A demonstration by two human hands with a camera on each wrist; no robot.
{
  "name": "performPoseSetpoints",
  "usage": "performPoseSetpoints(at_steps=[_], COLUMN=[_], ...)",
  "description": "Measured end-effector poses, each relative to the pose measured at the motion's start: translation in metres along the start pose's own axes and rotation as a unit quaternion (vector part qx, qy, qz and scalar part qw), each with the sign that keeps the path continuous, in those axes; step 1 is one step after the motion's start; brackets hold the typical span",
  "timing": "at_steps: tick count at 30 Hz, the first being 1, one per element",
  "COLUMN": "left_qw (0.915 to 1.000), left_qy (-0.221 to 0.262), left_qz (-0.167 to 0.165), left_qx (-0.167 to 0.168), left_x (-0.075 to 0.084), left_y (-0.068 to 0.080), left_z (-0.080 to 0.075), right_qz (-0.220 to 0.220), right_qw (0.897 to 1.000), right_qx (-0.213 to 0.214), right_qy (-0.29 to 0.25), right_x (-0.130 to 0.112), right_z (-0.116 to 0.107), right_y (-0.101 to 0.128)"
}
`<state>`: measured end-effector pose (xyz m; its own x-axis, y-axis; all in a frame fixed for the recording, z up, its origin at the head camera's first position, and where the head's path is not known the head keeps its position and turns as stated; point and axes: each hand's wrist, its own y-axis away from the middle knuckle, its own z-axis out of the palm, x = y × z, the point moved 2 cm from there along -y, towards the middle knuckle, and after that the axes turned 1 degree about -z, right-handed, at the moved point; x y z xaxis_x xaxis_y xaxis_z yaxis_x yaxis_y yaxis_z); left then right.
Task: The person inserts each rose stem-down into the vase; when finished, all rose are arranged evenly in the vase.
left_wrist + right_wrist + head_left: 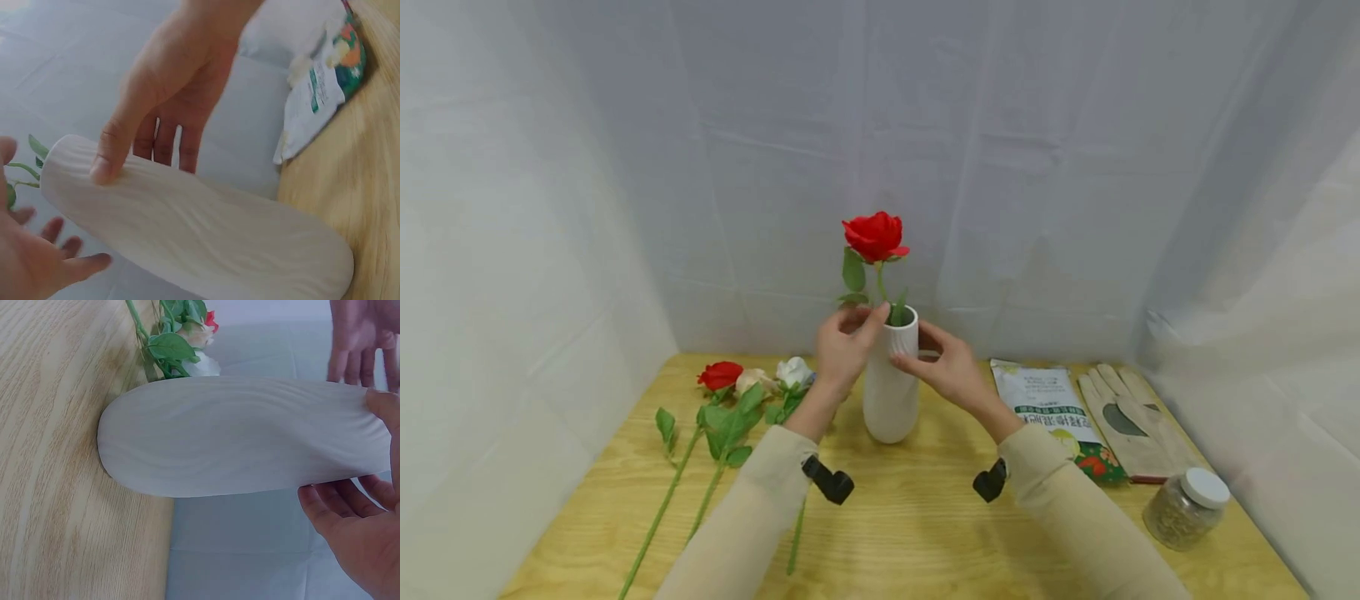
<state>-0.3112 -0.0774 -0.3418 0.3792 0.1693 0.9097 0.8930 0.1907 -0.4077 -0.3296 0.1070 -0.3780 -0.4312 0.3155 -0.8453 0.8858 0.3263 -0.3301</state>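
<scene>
A white ribbed vase [891, 400] stands upright on the table in the head view. Out of its mouth rises a red rose [877, 237] with green leaves; its lower stem is hidden inside. My right hand [951, 367] holds the vase near the top, thumb on the near side and fingers around the far side, as the right wrist view also shows on the vase [237, 437]. Beside the rim on the left is my left hand [844, 350], its thumb tip close to the rose's stem. In the left wrist view this left hand [31, 262] has its fingers spread, apart from the vase wall.
Left of the vase lie a red rose [720, 375], a cream rose [756, 382] and a white rose [793, 372]. To the right are a fertilizer bag [1045, 400], work gloves [1138, 421] and a white-lidded jar [1183, 510]. A pale curtain [1000, 167] hangs behind.
</scene>
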Motion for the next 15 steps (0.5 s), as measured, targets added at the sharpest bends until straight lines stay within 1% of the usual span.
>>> performPoseSetpoints(at_steps=[3,5,7,9,11,12,15], left_qw=[0.9984,0.9974,0.9971,0.9976,0.9982,0.9983,0.9980], left_qy=[0.044,0.050,0.044,0.032,0.027,0.029,0.053], left_qz=[0.028,0.046,0.060,0.061,0.053,0.049,0.036], left_qx=[0.020,0.022,0.014,0.004,-0.005,-0.009,-0.004], left_x=[0.0028,0.0050,0.0069,0.0079,0.0085,0.0083,0.0074], left_y=[-0.0058,-0.0075,-0.0083,-0.0079,-0.0066,-0.0062,-0.0053], left_z=[-0.0004,0.0002,0.0010,0.0015,0.0015,0.0012,-0.0022], right_qz=[0.008,0.009,0.005,-0.001,-0.006,-0.009,-0.008], right_qw=[1.000,1.000,1.000,1.000,1.000,1.000,1.000], right_qx=[0.000,-0.002,-0.005,-0.008,-0.010,-0.011,-0.010], right_qy=[-0.001,-0.003,-0.006,-0.008,-0.009,-0.009,-0.007], right_x=[-0.0008,-0.0008,-0.0010,-0.0011,-0.0013,-0.0014,-0.0016], right_z=[0.0014,0.0017,0.0020,0.0021,0.0019,0.0018,0.0013], right_y=[-0.0016,-0.0017,-0.0018,-0.0019,-0.0017,-0.0017,-0.0014])
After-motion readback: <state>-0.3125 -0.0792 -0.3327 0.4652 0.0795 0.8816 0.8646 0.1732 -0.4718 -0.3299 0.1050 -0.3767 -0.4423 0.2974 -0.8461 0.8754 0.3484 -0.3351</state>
